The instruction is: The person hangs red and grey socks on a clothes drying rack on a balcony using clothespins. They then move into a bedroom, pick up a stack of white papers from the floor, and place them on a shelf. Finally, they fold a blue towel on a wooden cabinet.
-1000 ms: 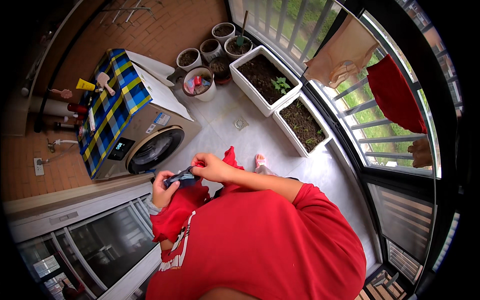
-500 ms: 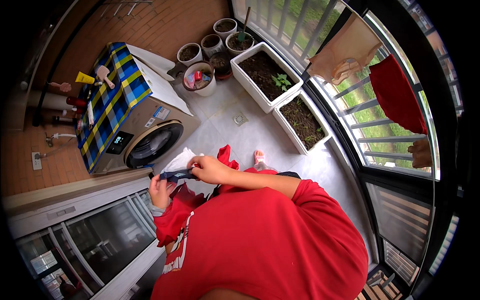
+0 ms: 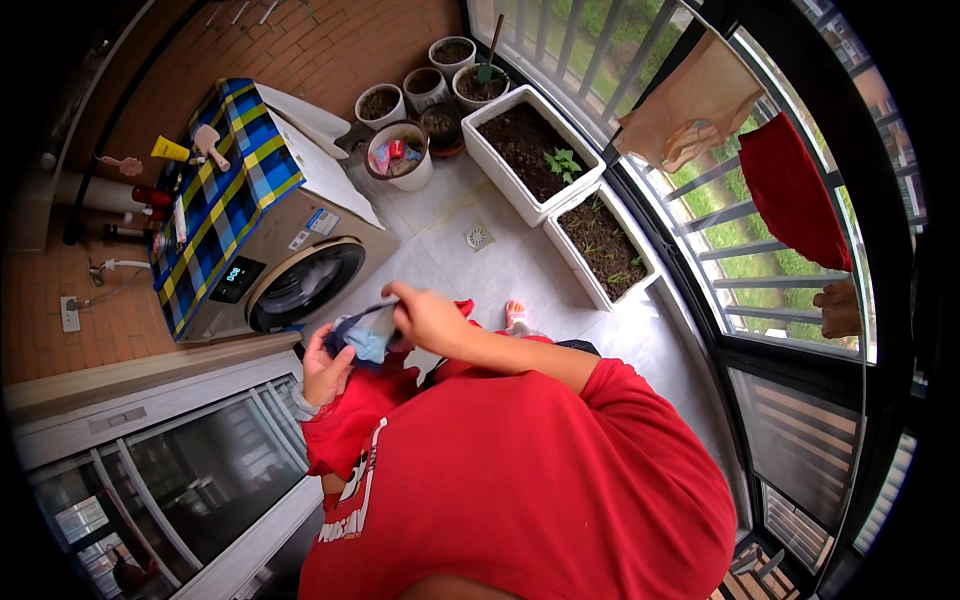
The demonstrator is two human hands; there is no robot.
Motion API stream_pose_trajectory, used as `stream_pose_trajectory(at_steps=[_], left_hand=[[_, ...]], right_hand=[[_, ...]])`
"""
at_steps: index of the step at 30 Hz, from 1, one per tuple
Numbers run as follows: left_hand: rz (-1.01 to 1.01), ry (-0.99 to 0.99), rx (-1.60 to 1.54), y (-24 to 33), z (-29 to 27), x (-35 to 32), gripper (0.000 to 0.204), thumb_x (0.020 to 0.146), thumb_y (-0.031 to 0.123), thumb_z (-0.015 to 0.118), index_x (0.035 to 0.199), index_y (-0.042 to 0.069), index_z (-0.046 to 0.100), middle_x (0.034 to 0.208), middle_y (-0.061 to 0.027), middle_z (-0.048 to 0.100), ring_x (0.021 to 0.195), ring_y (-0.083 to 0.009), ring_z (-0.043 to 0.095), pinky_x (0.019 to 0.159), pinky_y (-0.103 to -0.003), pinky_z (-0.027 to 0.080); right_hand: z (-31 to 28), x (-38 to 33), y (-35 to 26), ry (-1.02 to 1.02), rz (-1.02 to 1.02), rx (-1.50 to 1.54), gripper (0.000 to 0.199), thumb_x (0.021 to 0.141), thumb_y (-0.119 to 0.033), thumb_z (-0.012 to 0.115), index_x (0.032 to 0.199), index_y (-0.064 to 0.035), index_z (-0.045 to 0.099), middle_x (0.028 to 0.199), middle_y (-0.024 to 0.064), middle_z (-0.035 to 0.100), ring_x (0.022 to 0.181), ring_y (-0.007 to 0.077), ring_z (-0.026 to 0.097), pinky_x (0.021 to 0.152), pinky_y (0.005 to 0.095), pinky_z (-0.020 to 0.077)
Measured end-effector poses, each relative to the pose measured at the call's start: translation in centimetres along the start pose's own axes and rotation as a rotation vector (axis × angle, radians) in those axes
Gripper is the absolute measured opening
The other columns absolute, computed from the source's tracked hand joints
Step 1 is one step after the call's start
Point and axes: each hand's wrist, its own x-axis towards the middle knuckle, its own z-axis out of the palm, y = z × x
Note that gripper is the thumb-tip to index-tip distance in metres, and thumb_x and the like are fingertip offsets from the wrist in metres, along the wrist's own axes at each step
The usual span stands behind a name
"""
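A small navy and light-blue garment (image 3: 366,343) is stretched between my two hands in front of my body; its exact kind is hard to make out. My left hand (image 3: 326,374) grips its navy end, thumb on top. My right hand (image 3: 430,322) is closed on the upper edge, holding it higher and farther right. Red cloth (image 3: 385,378) bunches below the garment, near my left forearm; I cannot tell what it hangs from.
Left stands a front-loading washing machine (image 3: 305,285), its door closed, under a checkered cover (image 3: 235,180) bearing a brush and yellow tube. Planter boxes (image 3: 528,150) and pots line the far side. Laundry, including a red garment (image 3: 790,190), hangs by the right window. A sliding door (image 3: 200,470) is lower left.
The small garment has been turned and raised, so its light-blue part now shows and the white part no longer does. The red cloth beyond my right hand shows less.
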Motion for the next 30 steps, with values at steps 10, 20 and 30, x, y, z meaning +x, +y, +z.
stream_pose_trajectory(at_steps=[10,20,30], left_hand=[[0.022,0.136,-0.085,0.8,0.2,0.0,0.021,0.088,0.006,0.051,0.108,0.004,0.045,0.097,-0.0079,0.057,0.086,-0.0185,0.059,0.075,-0.034,0.051],[0.093,0.06,-0.023,3.9,2.2,-0.1,0.022,0.093,0.017,0.043,0.113,0.009,0.043,0.097,-0.0117,0.057,0.089,-0.0232,0.058,0.078,-0.038,0.05],[0.177,0.164,0.004,5.9,0.1,0.4,0.023,0.083,-0.004,0.051,0.103,0.005,0.045,0.1,-0.0088,0.055,0.09,-0.0177,0.056,0.077,-0.032,0.048]], right_hand=[[-1.2,0.8,1.7,-0.064,0.011,-0.17,0.023,0.07,-0.019,0.058,0.079,0.0013,0.057,0.072,0.0196,0.059,0.07,0.0343,0.059,0.063,0.0423,0.0477],[-0.2,0.8,5.2,-0.421,0.144,-0.277,0.023,0.072,-0.022,0.058,0.081,-0.0025,0.065,0.073,0.0144,0.064,0.073,0.0283,0.063,0.069,0.0382,0.0498],[-3.4,2.5,4.7,-0.008,0.49,0.357,0.031,0.077,-0.01,0.044,0.105,-0.0003,0.053,0.063,0.0112,0.063,0.051,0.0167,0.059,0.045,0.0309,0.0461]])
